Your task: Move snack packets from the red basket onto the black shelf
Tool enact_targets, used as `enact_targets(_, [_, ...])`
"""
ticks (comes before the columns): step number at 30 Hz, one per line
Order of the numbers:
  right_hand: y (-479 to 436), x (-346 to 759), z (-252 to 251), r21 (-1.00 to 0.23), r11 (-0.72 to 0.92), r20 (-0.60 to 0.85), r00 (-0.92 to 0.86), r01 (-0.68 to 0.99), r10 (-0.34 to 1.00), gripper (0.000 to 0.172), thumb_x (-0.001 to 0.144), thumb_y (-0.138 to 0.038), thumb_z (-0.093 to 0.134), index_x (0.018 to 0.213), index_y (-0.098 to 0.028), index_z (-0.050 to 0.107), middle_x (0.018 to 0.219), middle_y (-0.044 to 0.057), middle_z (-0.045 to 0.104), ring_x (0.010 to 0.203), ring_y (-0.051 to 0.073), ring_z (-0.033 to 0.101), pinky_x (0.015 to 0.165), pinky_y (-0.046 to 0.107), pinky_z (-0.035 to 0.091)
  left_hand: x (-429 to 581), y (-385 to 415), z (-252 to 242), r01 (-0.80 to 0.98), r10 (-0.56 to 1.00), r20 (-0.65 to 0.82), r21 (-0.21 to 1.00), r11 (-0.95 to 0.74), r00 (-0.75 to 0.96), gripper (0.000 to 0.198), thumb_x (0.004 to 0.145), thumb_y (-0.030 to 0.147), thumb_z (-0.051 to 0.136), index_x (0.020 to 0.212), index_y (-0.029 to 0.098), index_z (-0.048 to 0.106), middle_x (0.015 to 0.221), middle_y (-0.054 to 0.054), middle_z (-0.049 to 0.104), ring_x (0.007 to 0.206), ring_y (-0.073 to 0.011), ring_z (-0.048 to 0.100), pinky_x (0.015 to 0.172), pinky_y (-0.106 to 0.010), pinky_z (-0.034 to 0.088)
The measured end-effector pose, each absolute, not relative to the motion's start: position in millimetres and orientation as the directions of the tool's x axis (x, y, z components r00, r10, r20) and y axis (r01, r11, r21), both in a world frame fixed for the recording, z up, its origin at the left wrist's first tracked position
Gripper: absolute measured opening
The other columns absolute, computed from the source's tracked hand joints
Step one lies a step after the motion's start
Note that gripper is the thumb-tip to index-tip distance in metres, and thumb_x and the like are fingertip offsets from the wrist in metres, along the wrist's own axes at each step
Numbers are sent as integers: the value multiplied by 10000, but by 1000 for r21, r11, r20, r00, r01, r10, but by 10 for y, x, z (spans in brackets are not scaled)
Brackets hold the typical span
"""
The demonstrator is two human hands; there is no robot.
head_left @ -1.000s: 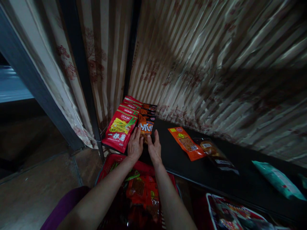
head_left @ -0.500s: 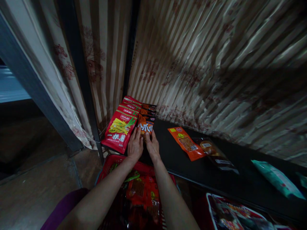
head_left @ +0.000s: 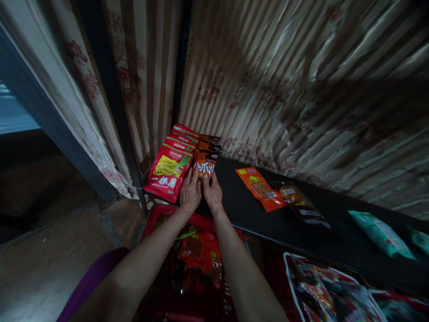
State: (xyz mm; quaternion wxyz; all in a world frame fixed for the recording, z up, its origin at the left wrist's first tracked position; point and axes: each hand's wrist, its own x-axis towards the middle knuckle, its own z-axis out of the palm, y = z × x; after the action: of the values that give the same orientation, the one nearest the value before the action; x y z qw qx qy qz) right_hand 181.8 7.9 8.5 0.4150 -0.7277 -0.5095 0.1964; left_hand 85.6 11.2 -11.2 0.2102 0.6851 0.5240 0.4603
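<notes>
An orange and black snack packet (head_left: 204,166) lies at the front of a short overlapping row of its kind on the black shelf. My left hand (head_left: 191,191) grips its lower left side, fingers pointing forward. On its lower right, my right hand (head_left: 212,192) holds it, thumb and fingers close together. Both hands cover the packet's bottom end. Just left of it, touching or nearly so, several red snack packets (head_left: 169,172) overlap in a row, with yellow sticks pictured on the front one.
Below my forearms stands a red basket (head_left: 154,213) full of packets. Along the black shelf (head_left: 231,192) to the right lie an orange packet (head_left: 258,188), a dark clear-windowed packet (head_left: 300,203) and a green packet (head_left: 380,232). A metal post (head_left: 117,103) and striped curtain (head_left: 234,85) border the shelf.
The view has tipped slightly, so the shelf sits higher in the picture. Both hands stay at the orange and black packet, with little visible movement against it.
</notes>
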Motion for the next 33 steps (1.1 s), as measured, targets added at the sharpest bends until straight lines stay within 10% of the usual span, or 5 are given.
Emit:
enact_targets(11, [-110, 1781, 102, -835, -130, 160, 464, 534, 871, 712, 868, -555, 350, 1429, -118, 316, 1466, 150, 383, 1351, 250, 363, 1115, 417, 255, 840, 69, -111, 533, 881, 472, 744, -403, 9, 495, 916, 215, 339, 1407, 154, 372, 1487, -109, 357, 1388, -202, 293, 1141, -383, 277])
enact_targets(23, [-1297, 1589, -100, -884, 2, 281, 528, 468, 801, 470, 893, -402, 376, 1267, -148, 507, 1269, 111, 591, 1174, 189, 546, 1029, 357, 393, 609, -695, -188, 487, 802, 567, 655, -578, 190, 440, 864, 93, 315, 1241, 153, 535, 1406, -97, 466, 1350, -157, 355, 1120, -384, 318])
enact_targets(33, [-2423, 1542, -1531, -815, -411, -209, 454, 409, 866, 183, 740, -259, 496, 758, -194, 666, 743, 64, 714, 721, 220, 686, 767, 399, 545, 269, -2222, -1652, 601, 996, -63, 799, 13, 62, 322, 743, 74, 551, 1041, 163, 633, 1215, -157, 603, 1172, -289, 541, 1007, -490, 433])
